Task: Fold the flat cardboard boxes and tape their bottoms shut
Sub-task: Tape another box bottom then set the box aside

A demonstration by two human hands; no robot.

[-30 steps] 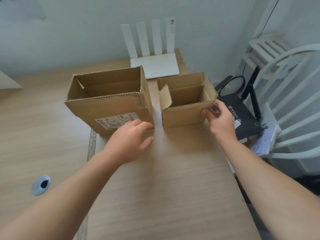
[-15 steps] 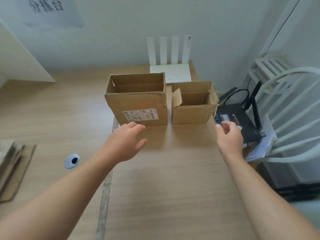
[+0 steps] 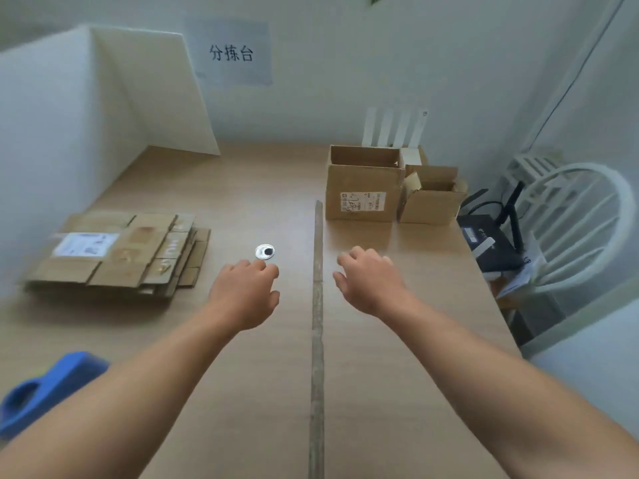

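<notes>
So the wooden worktop shows us a job that looks only partly done. The stack of flat cardboard boxes lies at the left, not yet folded, and we judge it to be the bulk of what is left. At the back right two erected boxes stand side by side with their tops open: the larger box, with a printed label on its front, and the smaller box just beside it on the right. Their bottoms are hidden from us, so we cannot say whether they are taped. What looks like a blue tape dispenser sits at the near left, blurred and in nobody's grasp. Our left hand and right hand hover over the middle of the worktop, well apart from every box, fingers loosely curled and holding nothing.
</notes>
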